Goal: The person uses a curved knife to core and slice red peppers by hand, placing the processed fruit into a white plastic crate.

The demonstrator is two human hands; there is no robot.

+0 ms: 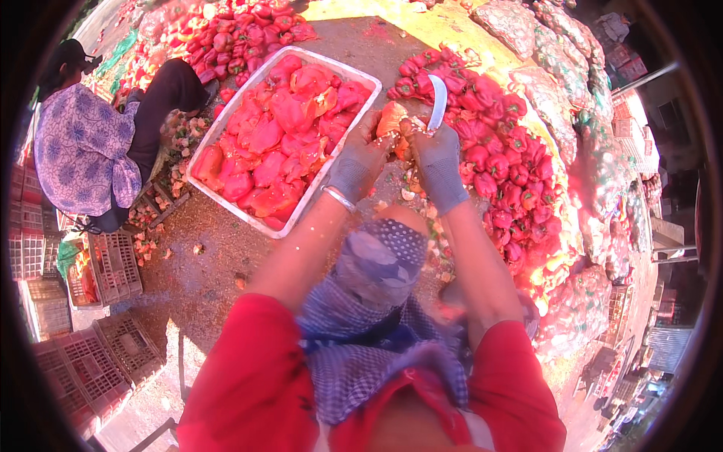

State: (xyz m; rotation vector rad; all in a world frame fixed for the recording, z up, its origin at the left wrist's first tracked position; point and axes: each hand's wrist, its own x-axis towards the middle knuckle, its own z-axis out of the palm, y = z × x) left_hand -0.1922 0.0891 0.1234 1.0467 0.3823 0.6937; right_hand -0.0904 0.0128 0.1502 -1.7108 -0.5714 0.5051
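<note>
In front of me, my left hand (360, 160), in a grey glove, is closed round an opened orange-red bell pepper (393, 119). My right hand (440, 160), also gloved, grips a knife with a curved pale blade (437, 104); the blade points up and away from me. The right fingers meet the pepper at its right side, and the knife's handle is hidden in the fist. Just left of my hands stands a white plastic crate (235, 211) filled with cut red pepper pieces (275, 139). Pale seeds and scraps lie below my hands.
Whole red peppers (501, 154) are heaped to my right, with another pile (241, 34) beyond the crate. Stuffed mesh sacks (561, 68) line the far right. At left a person in a patterned top (86, 151) sits near scraps. Slatted plastic crates (83, 369) stand at lower left.
</note>
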